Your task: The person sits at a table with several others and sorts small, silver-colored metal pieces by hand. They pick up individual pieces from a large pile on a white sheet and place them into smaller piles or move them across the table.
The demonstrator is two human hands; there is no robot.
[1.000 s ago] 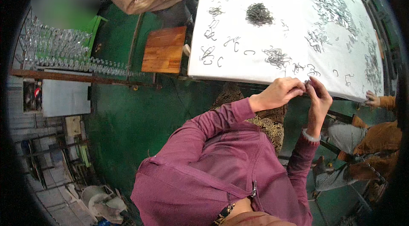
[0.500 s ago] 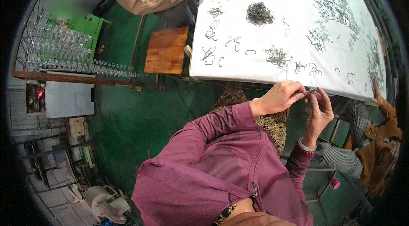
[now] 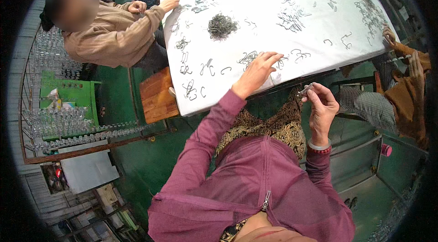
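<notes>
My left hand [image 3: 259, 72] reaches over the near edge of the white-covered table [image 3: 273, 41]. Its fingers are stretched out and apart, just beside a small pile of thin dark curved wire pieces [image 3: 247, 57]; whether the fingertips touch any is unclear. In front of my body, off the table's edge, my right hand [image 3: 323, 107] pinches a small silvery metal piece [image 3: 306, 89] between thumb and fingertips. The exact kind of that piece is too small to make out. More curved hooks [image 3: 299, 55] lie just right of my left hand.
A dense dark heap of wire pieces [image 3: 222, 26] sits farther in. Flat grey pieces [image 3: 292, 18] spread beyond it. A co-worker in brown [image 3: 114, 32] works at the left edge, by a wooden stool [image 3: 158, 96]; another person's hand [image 3: 388, 35] rests at the right.
My left hand has let go of the metal piece both hands held and moved left over the table, fingers spread. My right hand keeps hold of it. The view has shifted, showing more on the left.
</notes>
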